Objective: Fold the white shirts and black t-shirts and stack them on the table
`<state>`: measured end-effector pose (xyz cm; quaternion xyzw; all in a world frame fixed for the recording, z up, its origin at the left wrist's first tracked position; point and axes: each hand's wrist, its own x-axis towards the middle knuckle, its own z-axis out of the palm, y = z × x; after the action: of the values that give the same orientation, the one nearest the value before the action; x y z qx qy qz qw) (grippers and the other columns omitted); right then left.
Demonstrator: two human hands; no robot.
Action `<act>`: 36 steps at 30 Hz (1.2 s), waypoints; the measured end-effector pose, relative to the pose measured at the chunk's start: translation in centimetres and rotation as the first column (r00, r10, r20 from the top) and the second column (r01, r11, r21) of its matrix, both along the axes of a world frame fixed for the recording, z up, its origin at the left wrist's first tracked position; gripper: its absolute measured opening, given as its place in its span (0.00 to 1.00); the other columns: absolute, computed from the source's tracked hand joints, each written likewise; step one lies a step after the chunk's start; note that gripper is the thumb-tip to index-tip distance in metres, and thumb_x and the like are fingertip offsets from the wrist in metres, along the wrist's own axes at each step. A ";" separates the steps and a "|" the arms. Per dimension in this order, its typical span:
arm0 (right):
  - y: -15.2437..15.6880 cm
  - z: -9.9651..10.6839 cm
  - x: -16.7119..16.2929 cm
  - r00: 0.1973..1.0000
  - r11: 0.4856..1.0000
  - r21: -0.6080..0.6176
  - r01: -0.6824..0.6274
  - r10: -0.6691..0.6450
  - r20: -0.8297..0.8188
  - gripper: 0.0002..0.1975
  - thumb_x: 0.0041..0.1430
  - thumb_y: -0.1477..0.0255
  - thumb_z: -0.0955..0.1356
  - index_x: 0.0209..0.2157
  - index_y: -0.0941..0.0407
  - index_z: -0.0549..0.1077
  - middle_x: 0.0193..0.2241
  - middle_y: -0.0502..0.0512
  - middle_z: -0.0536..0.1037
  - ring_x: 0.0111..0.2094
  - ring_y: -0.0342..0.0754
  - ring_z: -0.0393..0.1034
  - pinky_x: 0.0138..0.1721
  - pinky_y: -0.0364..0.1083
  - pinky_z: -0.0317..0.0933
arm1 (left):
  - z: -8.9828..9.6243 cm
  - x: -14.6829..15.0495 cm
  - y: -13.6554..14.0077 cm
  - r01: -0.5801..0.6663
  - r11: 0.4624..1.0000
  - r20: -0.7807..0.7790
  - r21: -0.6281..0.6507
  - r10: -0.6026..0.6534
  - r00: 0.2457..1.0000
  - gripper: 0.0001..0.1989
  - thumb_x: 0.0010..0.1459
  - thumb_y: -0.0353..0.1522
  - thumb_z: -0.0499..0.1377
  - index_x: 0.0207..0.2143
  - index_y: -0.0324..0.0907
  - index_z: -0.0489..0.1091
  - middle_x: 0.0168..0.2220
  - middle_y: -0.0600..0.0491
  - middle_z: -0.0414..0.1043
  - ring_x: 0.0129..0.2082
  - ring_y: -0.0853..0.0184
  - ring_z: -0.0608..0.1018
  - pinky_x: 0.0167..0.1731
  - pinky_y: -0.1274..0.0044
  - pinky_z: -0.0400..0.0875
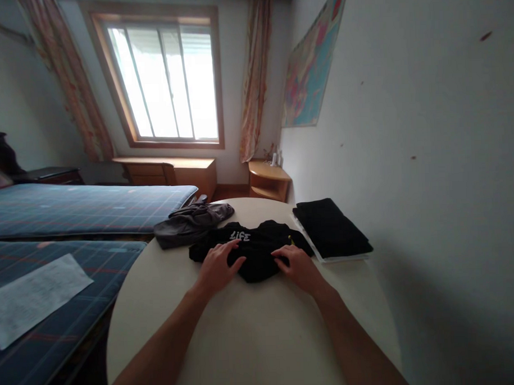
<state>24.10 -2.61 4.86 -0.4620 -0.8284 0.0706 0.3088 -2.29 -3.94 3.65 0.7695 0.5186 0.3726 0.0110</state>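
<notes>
A rumpled black garment (259, 264) with white lettering and a small yellow mark lies in front of me; its exact kind I cannot make out. My left hand (218, 268) rests at its left part, thumb and fingers apart. On its right part is my right hand (299, 268), fingers bent and spread, with no fold visibly gripped. Beyond the left hand lies a crumpled grey garment (186, 226). To the right of the black garment is a folded black cloth (332, 229) on something thin and white.
The round cream table (253, 338) carries all the clothes. Two beds with blue plaid mattresses (93, 206) stand at the left, a sheet of paper (37, 298) on the nearer one. A white wall (430, 209) runs close along the right. A wooden desk (189, 172) stands under the window.
</notes>
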 end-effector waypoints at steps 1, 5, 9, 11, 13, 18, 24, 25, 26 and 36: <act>0.0 -0.1 0.2 1.000 0.999 -0.032 -0.006 0.006 0.000 0.10 0.58 0.73 0.67 0.40 0.51 0.78 0.39 0.54 0.79 0.44 0.51 0.72 0.49 0.51 0.63 | -0.2 0.5 -0.1 0.034 0.999 -0.023 -0.014 -0.035 0.999 0.25 0.58 0.38 0.61 0.57 0.47 0.65 0.49 0.50 0.74 0.48 0.58 0.74 0.49 0.67 0.66; 0.2 -0.4 1.5 0.998 0.985 -0.160 -0.065 0.066 0.000 0.10 0.55 0.71 0.69 0.39 0.52 0.79 0.39 0.55 0.79 0.44 0.51 0.72 0.49 0.50 0.64 | -0.7 1.5 -0.4 0.102 0.993 -0.062 -0.051 -0.105 0.993 0.24 0.57 0.33 0.62 0.57 0.48 0.66 0.48 0.50 0.74 0.49 0.56 0.72 0.49 0.65 0.65; 0.6 -0.6 2.6 0.994 0.962 -0.250 -0.110 0.108 -0.022 0.09 0.53 0.72 0.69 0.37 0.52 0.80 0.38 0.55 0.79 0.41 0.51 0.74 0.47 0.50 0.66 | 0.1 1.4 -1.1 0.278 0.958 0.021 -0.068 -0.277 0.961 0.20 0.52 0.25 0.57 0.47 0.46 0.72 0.41 0.51 0.74 0.45 0.61 0.73 0.49 0.68 0.66; 0.9 -0.7 2.9 0.994 0.964 -0.244 -0.108 0.100 -0.044 0.08 0.55 0.72 0.68 0.36 0.52 0.80 0.38 0.54 0.80 0.40 0.51 0.74 0.46 0.49 0.66 | 0.6 1.6 -1.8 0.384 0.918 0.062 -0.102 -0.379 0.923 0.17 0.50 0.24 0.57 0.42 0.44 0.72 0.38 0.52 0.74 0.40 0.64 0.74 0.45 0.72 0.67; 1.2 -0.7 3.0 0.995 0.972 -0.219 -0.086 0.072 -0.071 0.08 0.57 0.71 0.67 0.37 0.52 0.79 0.37 0.53 0.80 0.40 0.51 0.74 0.45 0.49 0.66 | 1.0 1.9 -2.5 0.452 0.875 0.102 -0.174 -0.441 0.892 0.12 0.51 0.26 0.57 0.39 0.44 0.72 0.32 0.54 0.73 0.33 0.68 0.75 0.38 0.76 0.67; 1.3 -0.2 2.8 0.979 0.989 -0.140 -0.037 0.008 -0.202 0.08 0.60 0.69 0.66 0.39 0.53 0.76 0.38 0.53 0.80 0.39 0.49 0.74 0.45 0.49 0.66 | 0.8 2.9 -2.8 0.370 0.890 0.153 -0.265 -0.341 0.928 0.15 0.59 0.37 0.58 0.48 0.44 0.69 0.21 0.61 0.67 0.20 0.72 0.69 0.24 0.80 0.61; 0.9 0.8 2.7 0.948 0.999 -0.030 -0.037 0.025 -0.317 0.07 0.59 0.68 0.67 0.38 0.53 0.76 0.36 0.52 0.80 0.39 0.49 0.74 0.43 0.48 0.67 | 0.1 2.8 -1.9 0.205 0.959 0.064 -0.195 -0.197 0.978 0.19 0.58 0.42 0.60 0.50 0.46 0.72 0.34 0.53 0.73 0.29 0.67 0.75 0.30 0.77 0.67; 0.8 0.9 2.7 0.940 1.000 -0.015 -0.026 0.020 -0.341 0.07 0.59 0.67 0.67 0.37 0.52 0.76 0.35 0.52 0.80 0.38 0.49 0.74 0.43 0.48 0.67 | 0.1 2.8 -1.9 0.197 0.961 0.056 -0.191 -0.190 0.980 0.16 0.59 0.42 0.59 0.47 0.47 0.74 0.38 0.51 0.73 0.30 0.67 0.75 0.32 0.76 0.69; 0.8 0.9 2.8 0.930 1.000 0.001 -0.016 0.015 -0.366 0.07 0.59 0.67 0.68 0.37 0.52 0.75 0.35 0.52 0.80 0.38 0.49 0.75 0.43 0.48 0.67 | 0.2 2.8 -2.0 0.196 0.962 0.049 -0.191 -0.190 0.981 0.13 0.60 0.42 0.58 0.44 0.48 0.75 0.41 0.51 0.73 0.31 0.67 0.76 0.33 0.76 0.69; 1.1 1.2 3.2 0.870 0.990 0.047 0.132 -0.093 -0.485 0.11 0.58 0.61 0.68 0.35 0.54 0.76 0.34 0.55 0.80 0.36 0.50 0.74 0.42 0.50 0.67 | 0.9 2.8 -2.3 0.245 0.967 0.139 0.068 -0.253 0.958 0.05 0.56 0.28 0.56 0.36 0.45 0.67 0.36 0.52 0.72 0.37 0.65 0.75 0.40 0.75 0.70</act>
<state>27.32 -1.48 6.02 -0.4650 -0.6994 0.1326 0.5264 0.46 -6.27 4.60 0.7992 0.4060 0.4366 0.0766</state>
